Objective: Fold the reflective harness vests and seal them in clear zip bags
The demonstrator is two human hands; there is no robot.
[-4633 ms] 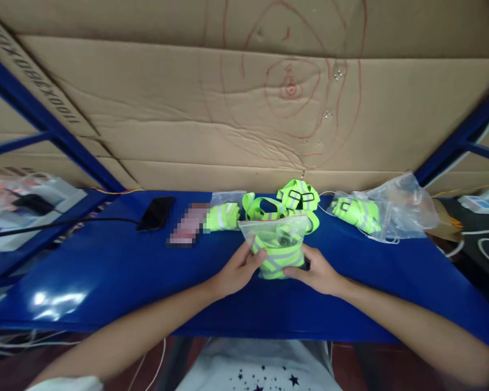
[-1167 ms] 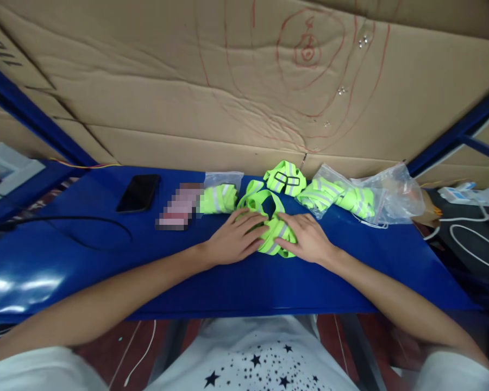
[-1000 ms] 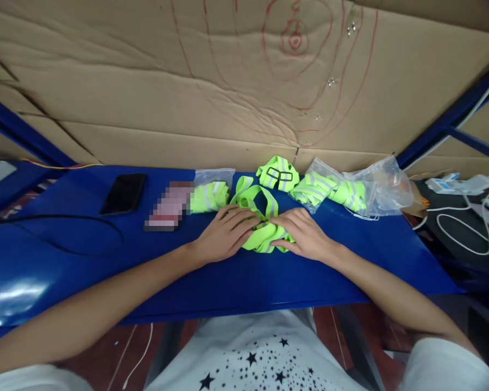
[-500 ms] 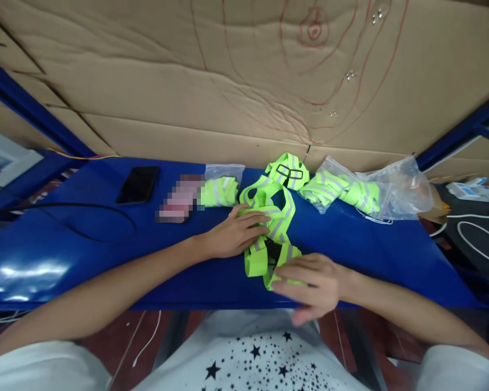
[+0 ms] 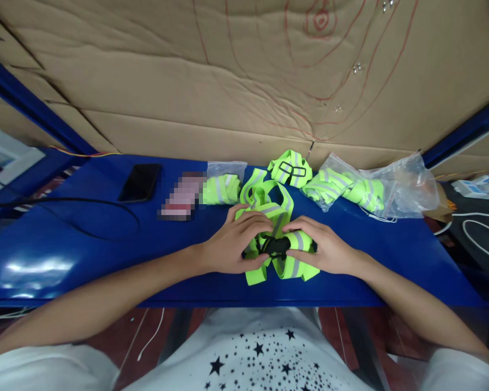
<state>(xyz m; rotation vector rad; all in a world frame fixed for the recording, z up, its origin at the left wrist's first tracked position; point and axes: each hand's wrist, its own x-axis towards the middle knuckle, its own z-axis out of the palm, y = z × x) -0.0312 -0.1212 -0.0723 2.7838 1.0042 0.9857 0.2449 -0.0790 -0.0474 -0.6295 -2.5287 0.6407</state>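
A neon-yellow reflective strap (image 5: pixel 283 213) with grey stripes lies loosely looped on the blue table in front of me. My left hand (image 5: pixel 238 239) is closed over its left part, thumb low and fingers on top. Across from it, my right hand (image 5: pixel 324 244) pinches the striped band on the right side. Between the hands sits a black buckle (image 5: pixel 277 247), partly covered by the fingertips. Below it, loose strap ends hang toward the table's front edge.
Behind are a rolled reflective strap (image 5: pixel 291 169) with black slides, bagged straps (image 5: pixel 330 184) and a clear plastic bag (image 5: pixel 415 187). To the left lie another bagged strap (image 5: pixel 222 189), a black phone (image 5: pixel 139 182) and a black cable (image 5: pixel 122 202). A cardboard sheet (image 5: pixel 167 81) stands at the back.
My right hand has moved up from near the front edge and now grips the strap beside the buckle. The left hand has curled more tightly, and the black buckle has come into view.
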